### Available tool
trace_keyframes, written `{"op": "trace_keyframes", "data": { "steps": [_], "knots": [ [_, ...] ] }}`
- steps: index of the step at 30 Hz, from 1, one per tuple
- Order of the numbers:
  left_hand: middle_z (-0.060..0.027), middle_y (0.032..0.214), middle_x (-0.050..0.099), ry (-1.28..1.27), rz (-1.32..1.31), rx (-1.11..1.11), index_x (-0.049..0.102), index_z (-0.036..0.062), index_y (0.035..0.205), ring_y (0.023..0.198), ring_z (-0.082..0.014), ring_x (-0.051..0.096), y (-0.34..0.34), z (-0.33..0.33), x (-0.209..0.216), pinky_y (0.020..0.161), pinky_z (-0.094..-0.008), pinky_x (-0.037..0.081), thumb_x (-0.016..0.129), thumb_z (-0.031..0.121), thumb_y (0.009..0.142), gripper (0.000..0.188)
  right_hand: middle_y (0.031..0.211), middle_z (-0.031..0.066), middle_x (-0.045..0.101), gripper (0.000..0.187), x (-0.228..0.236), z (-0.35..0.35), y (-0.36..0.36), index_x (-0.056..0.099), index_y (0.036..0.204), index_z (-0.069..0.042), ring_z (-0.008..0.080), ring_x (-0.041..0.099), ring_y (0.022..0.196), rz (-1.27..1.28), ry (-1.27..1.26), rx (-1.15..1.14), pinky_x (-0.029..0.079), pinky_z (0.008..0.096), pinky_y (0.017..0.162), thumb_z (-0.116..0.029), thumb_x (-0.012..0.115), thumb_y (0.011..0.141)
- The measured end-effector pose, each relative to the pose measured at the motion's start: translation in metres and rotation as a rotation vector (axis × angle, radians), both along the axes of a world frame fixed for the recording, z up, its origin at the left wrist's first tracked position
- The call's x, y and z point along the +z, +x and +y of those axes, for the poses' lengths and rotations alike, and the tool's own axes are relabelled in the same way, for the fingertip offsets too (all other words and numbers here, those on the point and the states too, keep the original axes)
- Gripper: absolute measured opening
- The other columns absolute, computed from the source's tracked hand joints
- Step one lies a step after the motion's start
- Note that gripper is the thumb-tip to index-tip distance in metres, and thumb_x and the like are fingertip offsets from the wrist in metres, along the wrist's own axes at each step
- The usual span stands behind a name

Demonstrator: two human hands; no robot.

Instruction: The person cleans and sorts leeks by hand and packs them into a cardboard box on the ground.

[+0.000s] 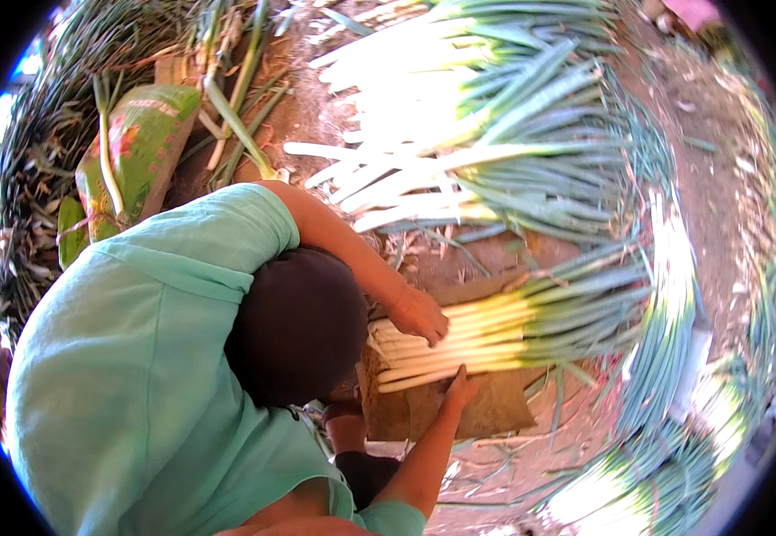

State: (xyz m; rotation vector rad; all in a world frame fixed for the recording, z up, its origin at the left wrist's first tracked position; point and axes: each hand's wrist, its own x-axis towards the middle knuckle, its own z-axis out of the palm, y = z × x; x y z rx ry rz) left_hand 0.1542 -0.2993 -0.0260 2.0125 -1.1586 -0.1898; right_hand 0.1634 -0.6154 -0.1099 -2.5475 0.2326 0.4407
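Neither of my own hands can be made out. Below me a person in a light green shirt (120,357) bends over, facing right. That person's left hand (419,314) rests with curled fingers on top of a spread bunch of long green onions (495,322). Their right hand (462,386) grips the near edge of the same bunch, thumb on top. The pale stalks point left and the blue-green leaves right, lying over a flat brown mat (486,415). A strip of skin shows at the lower edge; whose it is I cannot tell.
Large rows of green onions (495,107) lie on the soil beyond. Tied-looking bundles (647,482) sit at lower right, with another bunch (665,304) above. A colourful green sack (142,152) stands at the left, beside a heap of leafy trimmings (35,161).
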Motion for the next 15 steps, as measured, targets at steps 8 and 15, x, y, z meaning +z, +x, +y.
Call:
{"op": "trace_keyframes", "data": {
  "steps": [8,15],
  "knots": [
    [-0.0079,0.09,0.06,-0.243,-0.23,1.178,0.062,0.0076,0.092,0.083,-0.0243,0.058,0.058,0.243,0.023,0.075,-0.0305,0.05,0.054,-0.006,0.074,0.024,0.081,0.015,0.057,0.041,0.108,0.048,0.045,0.048,0.123,-0.002,0.0219,0.057,0.056,-0.065,0.284,-0.501,0.046,0.0295,0.044,-0.025,0.054,0.09],
    [-0.012,0.115,0.057,0.451,0.191,1.836,0.056,0.0105,0.114,0.109,-0.0275,0.054,0.066,0.435,0.022,0.091,-0.0387,0.045,0.049,0.011,0.084,0.03,0.074,0.0092,0.056,0.024,0.149,0.149,0.052,0.054,0.112,-0.004,0.0165,0.054,0.054,-0.079,0.471,-0.265,0.045,0.026,0.042,-0.013,0.051,0.09]
  ]
}}
